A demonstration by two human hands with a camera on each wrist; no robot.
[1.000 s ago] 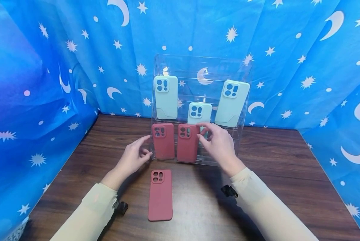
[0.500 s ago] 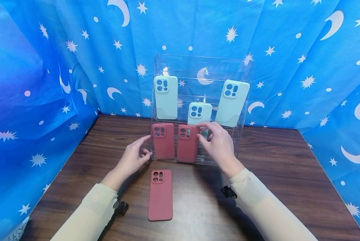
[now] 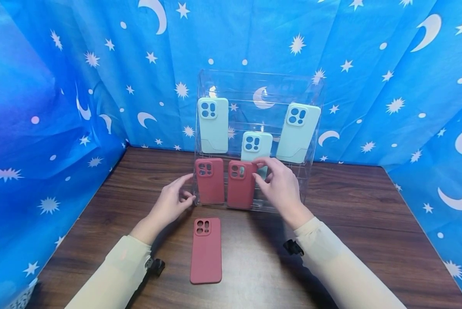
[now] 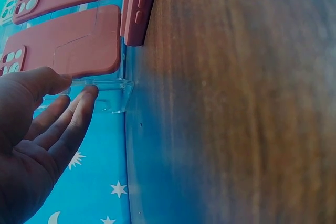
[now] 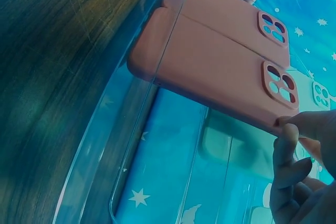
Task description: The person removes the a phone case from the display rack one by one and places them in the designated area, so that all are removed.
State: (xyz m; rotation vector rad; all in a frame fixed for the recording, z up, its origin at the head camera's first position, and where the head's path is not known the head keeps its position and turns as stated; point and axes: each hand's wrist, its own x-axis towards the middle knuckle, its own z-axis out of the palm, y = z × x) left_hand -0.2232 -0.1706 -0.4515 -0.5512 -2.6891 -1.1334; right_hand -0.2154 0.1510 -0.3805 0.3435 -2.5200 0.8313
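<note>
A clear tiered display stand (image 3: 254, 210) holds phone cases. My right hand (image 3: 281, 182) pinches the upper right edge of a red phone case (image 3: 240, 193), which stands in the front tier; in the right wrist view, thumb and finger sit just below its camera cutout. Beside it, another red phone case (image 3: 211, 186) stands at the front left. My left hand (image 3: 169, 199) rests its fingertips against the stand's left side, fingers fairly straight in the left wrist view. A third red phone case (image 3: 205, 257) lies on the table before the stand, camera end away from me.
Mint phone cases stand in the higher tiers: one at left (image 3: 213, 133), one at right (image 3: 298, 137), and one in the middle (image 3: 256, 148), partly covered by my right hand. A starry blue curtain (image 3: 254, 34) surrounds the brown wooden table (image 3: 354, 240).
The top of the red phone case in my right hand has dropped very slightly, and that hand has shifted a little with it. The left hand and the other cases stay put.
</note>
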